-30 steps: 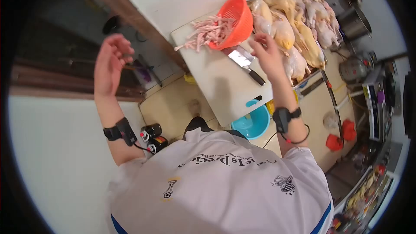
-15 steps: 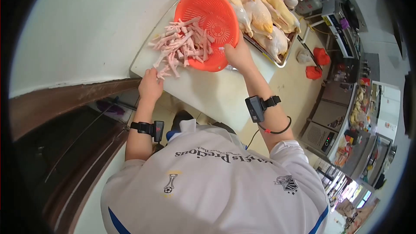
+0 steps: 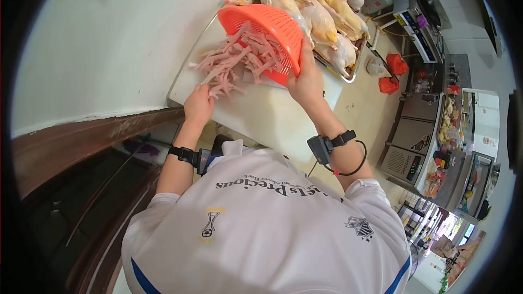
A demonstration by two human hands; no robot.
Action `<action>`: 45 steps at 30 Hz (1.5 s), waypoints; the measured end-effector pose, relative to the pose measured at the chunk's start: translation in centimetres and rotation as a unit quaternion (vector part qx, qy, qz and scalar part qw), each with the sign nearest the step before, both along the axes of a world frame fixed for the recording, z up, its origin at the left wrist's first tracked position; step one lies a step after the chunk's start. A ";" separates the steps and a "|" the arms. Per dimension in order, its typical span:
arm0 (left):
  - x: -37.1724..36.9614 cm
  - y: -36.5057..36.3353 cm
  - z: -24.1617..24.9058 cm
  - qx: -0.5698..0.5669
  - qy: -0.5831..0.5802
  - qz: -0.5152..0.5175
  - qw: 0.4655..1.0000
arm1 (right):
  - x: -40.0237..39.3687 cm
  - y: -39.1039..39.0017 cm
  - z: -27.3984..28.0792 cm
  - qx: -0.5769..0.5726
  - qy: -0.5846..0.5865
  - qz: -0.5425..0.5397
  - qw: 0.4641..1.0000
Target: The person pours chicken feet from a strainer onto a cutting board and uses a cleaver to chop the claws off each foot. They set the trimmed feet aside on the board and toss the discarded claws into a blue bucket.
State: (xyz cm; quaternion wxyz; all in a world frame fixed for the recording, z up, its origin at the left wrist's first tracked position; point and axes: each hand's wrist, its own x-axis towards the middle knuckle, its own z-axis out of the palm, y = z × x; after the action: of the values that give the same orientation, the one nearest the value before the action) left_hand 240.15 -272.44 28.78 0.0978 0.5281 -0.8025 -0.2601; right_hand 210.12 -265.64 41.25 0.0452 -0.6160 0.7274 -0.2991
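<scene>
since half a second ago the basket has tipped further over, so that its mouth, which faced up toward the head camera, now turns down and toward the person's left, and more of its slotted wall shows. the right hand has tilted with it; the left hand has stayed by the feet. the right hand is closed on the basket's rim at the near right side, thumb toward the person. the left hand is narrow, its fingertips bunched against the near left edge of the feet; whether it grips one of them i cannot tell. the feet, pale pink, lie in a loose heap, partly inside the basket's mouth and partly spilled out onto the board. the basket rests over the far part of the board, leaning, its far side close to the tray. the tray is just beyond and to the right, piled with whole plucked birds, yellowish and pale. the board's left edge runs beside the white wall. each forearm wears a black strap, one on the left, one on the right, the latter with a looped cable. farther right, on the floor, sit two red bags.
</scene>
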 end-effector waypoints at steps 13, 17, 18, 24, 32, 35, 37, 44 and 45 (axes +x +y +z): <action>0.2 -0.1 -0.1 -0.044 0.016 -0.024 0.999 | -2.2 -0.1 5.1 -0.073 0.157 -0.002 0.985; 0.9 0.0 0.1 -0.059 -0.003 -0.027 0.998 | -2.3 -0.6 5.6 -0.131 0.064 -0.042 0.988; 1.2 0.2 -0.3 -0.055 0.013 -0.019 0.998 | -2.5 -1.1 5.1 -0.131 0.064 -0.041 0.988; 2.8 0.3 -0.1 -0.039 0.032 -0.010 0.999 | -1.4 -6.4 3.2 -0.195 -0.383 -0.123 0.895; 6.4 1.8 1.9 -0.022 0.168 0.049 0.984 | 0.3 -10.3 -2.1 0.005 -0.697 -0.140 0.703; 6.6 2.6 2.8 0.010 0.224 0.034 0.974 | -0.2 -9.7 -3.3 0.020 -0.705 -0.115 0.700; 6.3 3.2 3.3 0.038 0.234 0.020 0.971 | -1.5 -8.0 -3.8 0.029 -0.710 -0.090 0.698; 3.1 4.3 1.9 0.084 0.254 0.011 0.963 | -8.4 3.0 -8.4 0.165 -0.396 -0.113 0.896; 2.5 4.5 1.8 0.083 0.255 0.011 0.963 | -9.0 4.3 -9.2 0.195 -0.221 -0.105 0.950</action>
State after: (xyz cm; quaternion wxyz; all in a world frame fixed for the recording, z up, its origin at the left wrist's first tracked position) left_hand 242.67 -267.98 30.56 0.2579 0.4594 -0.7206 -0.4507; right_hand 201.15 -261.30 32.09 0.2922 -0.4337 0.8041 -0.2827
